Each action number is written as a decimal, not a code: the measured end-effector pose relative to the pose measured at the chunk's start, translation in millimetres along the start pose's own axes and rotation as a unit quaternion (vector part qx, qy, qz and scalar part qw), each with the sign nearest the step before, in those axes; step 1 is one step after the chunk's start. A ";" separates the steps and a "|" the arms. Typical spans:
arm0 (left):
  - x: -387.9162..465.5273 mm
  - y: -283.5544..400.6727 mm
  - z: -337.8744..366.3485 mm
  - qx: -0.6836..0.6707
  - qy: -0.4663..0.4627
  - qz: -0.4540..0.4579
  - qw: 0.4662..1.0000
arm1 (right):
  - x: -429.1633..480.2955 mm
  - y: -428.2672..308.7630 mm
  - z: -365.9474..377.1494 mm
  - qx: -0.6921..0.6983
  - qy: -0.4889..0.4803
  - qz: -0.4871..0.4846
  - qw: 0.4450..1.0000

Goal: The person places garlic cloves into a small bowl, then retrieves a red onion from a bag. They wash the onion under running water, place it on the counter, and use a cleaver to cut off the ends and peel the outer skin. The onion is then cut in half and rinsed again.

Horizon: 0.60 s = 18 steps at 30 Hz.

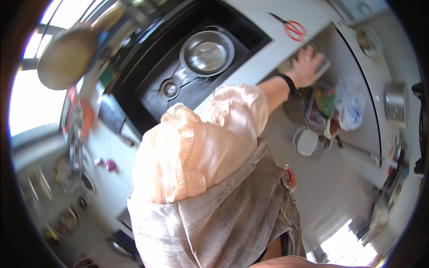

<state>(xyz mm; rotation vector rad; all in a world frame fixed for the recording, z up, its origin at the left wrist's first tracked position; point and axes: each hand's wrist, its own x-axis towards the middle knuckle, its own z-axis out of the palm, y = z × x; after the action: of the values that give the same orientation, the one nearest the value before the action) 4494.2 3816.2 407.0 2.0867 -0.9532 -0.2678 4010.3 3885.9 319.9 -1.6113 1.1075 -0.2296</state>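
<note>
My right hand [305, 65] reaches out past the counter edge, a black band around its wrist. Its fingers are spread over a pale, clear-sided container [323, 69], partly covered by the hand. Blur hides whether the fingers grip it or only touch it. Below the hand is a bin with vegetable scraps [325, 102], green, orange and purple. A white and blue plastic bag [352, 112] lies beside the scraps. On the counter near the hand lie scissors with red handles [295, 30]. My left hand is out of view.
A steel bowl [207, 53] sits in the black sink [150, 104], near the drain. A cleaver [112, 115] and a purple onion [110, 164] lie on the left counter [110, 191]. A round board [67, 57] hangs by the window. A white-lidded container [306, 142] is below the scraps.
</note>
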 end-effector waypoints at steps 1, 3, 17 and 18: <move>-22.1 4.7 -12.0 -0.054 0.015 0.049 0.997 | 12.0 -6.6 6.6 0.014 -0.031 -0.010 0.999; -72.9 1.2 -43.8 -0.203 -0.010 0.120 0.972 | 36.2 -30.9 13.2 -0.028 -0.092 -0.052 0.994; -549.3 -89.9 -257.2 0.016 0.387 -0.252 0.887 | 9.4 -195.3 175.1 -0.016 -0.365 -0.252 0.896; -581.6 -101.1 -268.8 0.093 0.428 -0.251 0.863 | 0.4 -196.1 183.2 -0.009 -0.380 -0.253 0.890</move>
<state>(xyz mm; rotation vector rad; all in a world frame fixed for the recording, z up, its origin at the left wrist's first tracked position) 4275.0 4426.3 430.8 2.2470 0.1143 0.4945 4234.1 3997.0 418.0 -1.7488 0.0802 0.0842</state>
